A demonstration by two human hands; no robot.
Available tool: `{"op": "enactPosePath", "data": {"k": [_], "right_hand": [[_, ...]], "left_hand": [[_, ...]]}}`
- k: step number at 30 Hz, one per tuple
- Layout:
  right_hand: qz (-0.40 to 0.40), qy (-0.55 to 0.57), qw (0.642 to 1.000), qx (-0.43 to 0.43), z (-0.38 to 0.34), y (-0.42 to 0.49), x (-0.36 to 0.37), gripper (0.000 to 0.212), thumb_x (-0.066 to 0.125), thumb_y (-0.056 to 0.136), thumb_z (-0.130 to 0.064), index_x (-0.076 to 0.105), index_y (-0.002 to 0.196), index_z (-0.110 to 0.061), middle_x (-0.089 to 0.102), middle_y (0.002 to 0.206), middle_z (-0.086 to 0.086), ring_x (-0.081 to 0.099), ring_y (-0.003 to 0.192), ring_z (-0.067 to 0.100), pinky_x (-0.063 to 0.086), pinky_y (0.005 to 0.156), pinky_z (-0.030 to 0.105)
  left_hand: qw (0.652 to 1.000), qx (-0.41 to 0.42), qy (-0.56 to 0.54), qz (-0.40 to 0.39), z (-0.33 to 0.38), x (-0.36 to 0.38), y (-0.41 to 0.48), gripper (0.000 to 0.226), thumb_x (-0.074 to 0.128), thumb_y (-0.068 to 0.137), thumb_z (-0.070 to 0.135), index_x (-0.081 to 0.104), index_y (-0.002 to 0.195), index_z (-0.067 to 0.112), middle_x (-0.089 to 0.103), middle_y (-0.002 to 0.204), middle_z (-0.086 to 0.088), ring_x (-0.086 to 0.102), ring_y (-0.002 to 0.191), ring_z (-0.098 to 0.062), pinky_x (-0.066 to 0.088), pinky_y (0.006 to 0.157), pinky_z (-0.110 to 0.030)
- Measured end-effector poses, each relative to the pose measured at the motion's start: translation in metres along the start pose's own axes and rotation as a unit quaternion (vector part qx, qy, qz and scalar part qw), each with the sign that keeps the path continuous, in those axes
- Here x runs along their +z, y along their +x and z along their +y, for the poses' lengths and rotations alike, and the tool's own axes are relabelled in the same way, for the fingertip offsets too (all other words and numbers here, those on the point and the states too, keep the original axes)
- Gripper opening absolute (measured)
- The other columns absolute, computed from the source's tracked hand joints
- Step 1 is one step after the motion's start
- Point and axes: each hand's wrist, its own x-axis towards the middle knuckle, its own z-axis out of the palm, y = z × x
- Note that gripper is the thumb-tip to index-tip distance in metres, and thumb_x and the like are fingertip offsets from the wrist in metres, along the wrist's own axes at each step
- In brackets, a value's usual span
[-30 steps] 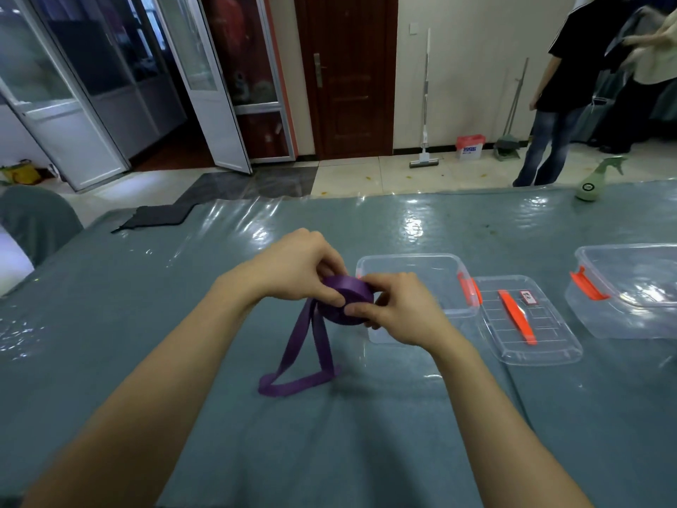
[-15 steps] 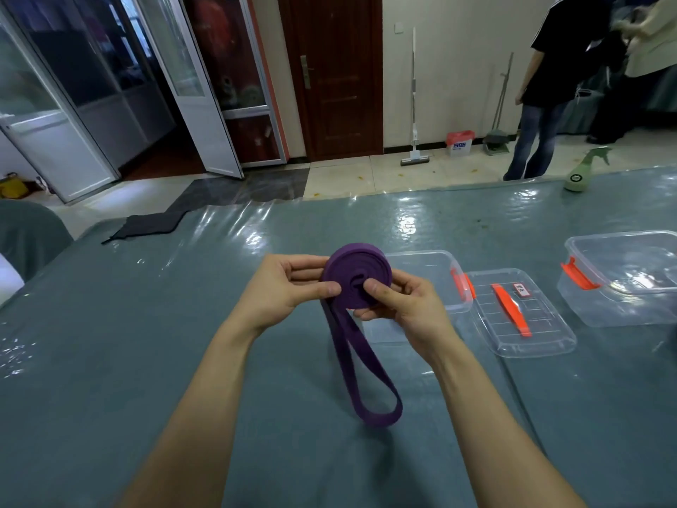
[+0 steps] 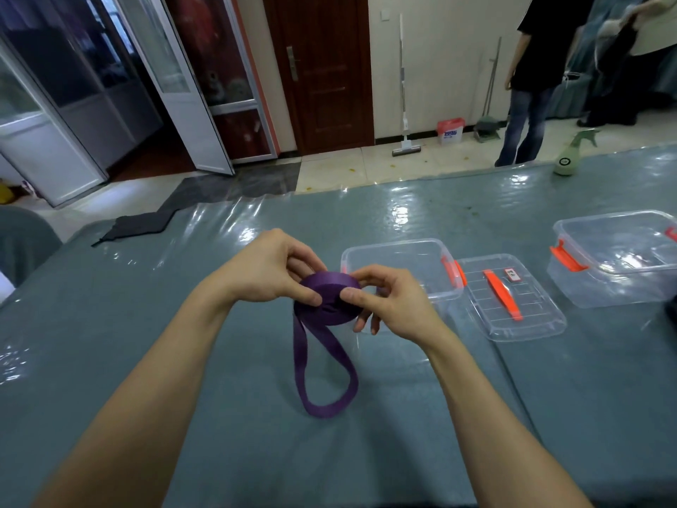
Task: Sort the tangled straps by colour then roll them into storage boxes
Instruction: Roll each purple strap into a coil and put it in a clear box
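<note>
Grey-blue table under glossy clear film [image 3: 154, 361], with a tiled floor and a dark wooden door [image 3: 326, 67] beyond its far edge. Above the table's middle, the left hand [image 3: 269, 269] and the right hand [image 3: 397, 306] hold a flat coil of purple woven strap [image 3: 329, 308] between them. Each thumb presses the coil's near face, and the curled fingers close on its rim and far side. The strap's unrolled tail [image 3: 329, 401] hangs as a loop reaching the table. Just right of the hands stands an open clear plastic storage box with an orange clasp [image 3: 399, 247]. Its clear lid with an orange handle [image 3: 527, 317] lies beside it, and a second clear box [image 3: 622, 276] sits further right. A green spray bottle [image 3: 569, 159] stands at the far right edge.
</note>
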Motion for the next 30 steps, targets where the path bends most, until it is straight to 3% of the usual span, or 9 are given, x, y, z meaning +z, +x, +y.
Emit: {"op": "enactPosePath", "data": {"k": [3, 5, 7, 12, 19, 25, 27, 29, 30], "right_hand": [[-0.03, -0.188, 0.982, 0.002, -0.009, 0.001, 0.001, 0.049, 0.095, 0.069, -0.058, 0.075, 0.112, -0.043, 0.08, 0.092, -0.016, 0.078, 0.062, 0.015, 0.053, 0.049, 0.024], [-0.043, -0.219, 0.975, 0.0, -0.015, 0.004, 0.004, 0.038, 0.096, 0.072, -0.053, 0.077, 0.103, -0.043, 0.078, 0.079, -0.015, 0.077, 0.06, 0.012, 0.054, 0.049, 0.024], [-0.034, -0.171, 0.985, -0.002, -0.02, 0.006, 0.004, 0.028, 0.097, 0.076, -0.04, 0.08, 0.097, -0.034, 0.079, 0.077, -0.005, 0.078, 0.061, 0.019, 0.062, 0.057, 0.034], [0.017, 0.051, 0.998, -0.028, -0.037, 0.01, -0.01, 0.027, 0.097, 0.079, -0.016, 0.085, 0.103, -0.019, 0.082, 0.086, 0.014, 0.077, 0.06, 0.032, 0.062, 0.058, 0.03], [0.037, 0.163, 0.984, -0.061, -0.044, 0.017, -0.011, 0.051, 0.101, 0.069, -0.043, 0.085, 0.11, -0.018, 0.081, 0.092, 0.022, 0.078, 0.063, 0.033, 0.063, 0.061, 0.031], [0.015, 0.238, 0.971, -0.019, -0.016, 0.014, 0.0, 0.057, 0.105, 0.063, -0.042, 0.084, 0.107, -0.013, 0.08, 0.095, 0.026, 0.079, 0.068, 0.037, 0.065, 0.063, 0.035], [-0.006, 0.152, 0.988, -0.012, -0.011, 0.01, -0.006, 0.061, 0.104, 0.067, -0.039, 0.079, 0.118, -0.018, 0.081, 0.109, 0.018, 0.08, 0.074, 0.039, 0.067, 0.065, 0.044], [0.005, -0.049, 0.999, -0.006, -0.011, 0.008, -0.015, 0.092, 0.105, 0.06, -0.049, 0.062, 0.14, -0.034, 0.073, 0.133, -0.007, 0.081, 0.074, 0.025, 0.067, 0.069, 0.05], [0.018, -0.158, 0.987, -0.014, -0.011, 0.006, -0.017, 0.111, 0.103, 0.054, -0.059, 0.048, 0.15, -0.046, 0.063, 0.144, -0.018, 0.079, 0.074, 0.016, 0.066, 0.071, 0.046]], "left_hand": [[0.997, 0.004, 0.066, -0.041, 0.013, -0.007, 0.003, 0.045, 0.101, 0.074, 0.012, 0.079, 0.112, 0.021, 0.086, 0.089, 0.006, 0.084, 0.086, -0.013, 0.069, 0.087, -0.041], [0.989, 0.015, 0.134, -0.052, 0.024, -0.009, 0.007, 0.047, 0.101, 0.073, 0.017, 0.077, 0.112, 0.026, 0.085, 0.086, 0.012, 0.082, 0.082, -0.006, 0.068, 0.086, -0.039], [0.988, 0.025, 0.147, -0.04, 0.03, -0.013, 0.008, 0.051, 0.102, 0.073, 0.022, 0.075, 0.115, 0.03, 0.084, 0.087, 0.013, 0.081, 0.082, -0.004, 0.068, 0.085, -0.037], [0.993, 0.042, -0.103, 0.038, 0.006, -0.026, -0.001, 0.047, 0.1, 0.074, 0.025, 0.082, 0.117, 0.024, 0.086, 0.104, -0.004, 0.084, 0.1, -0.024, 0.067, 0.094, -0.038], [0.951, 0.088, -0.26, 0.141, -0.004, 0.005, -0.001, 0.038, 0.094, 0.076, 0.022, 0.087, 0.113, 0.021, 0.085, 0.113, -0.009, 0.082, 0.109, -0.026, 0.064, 0.093, -0.027], [0.951, 0.084, -0.264, 0.14, -0.001, 0.014, -0.003, 0.035, 0.095, 0.075, 0.024, 0.088, 0.108, 0.017, 0.085, 0.108, -0.012, 0.083, 0.104, -0.029, 0.066, 0.092, -0.032], [0.968, 0.063, -0.213, 0.112, -0.002, 0.007, -0.004, 0.035, 0.098, 0.075, 0.029, 0.088, 0.107, 0.017, 0.085, 0.105, -0.011, 0.083, 0.102, -0.028, 0.066, 0.096, -0.038], [0.988, 0.033, -0.128, 0.074, -0.001, -0.001, -0.004, 0.031, 0.099, 0.076, 0.033, 0.088, 0.103, 0.022, 0.086, 0.098, -0.006, 0.084, 0.096, -0.024, 0.066, 0.096, -0.042], [0.995, 0.018, -0.077, 0.054, 0.001, -0.005, -0.002, 0.028, 0.1, 0.077, 0.034, 0.088, 0.101, 0.025, 0.086, 0.094, -0.003, 0.084, 0.093, -0.02, 0.066, 0.095, -0.043]]}}
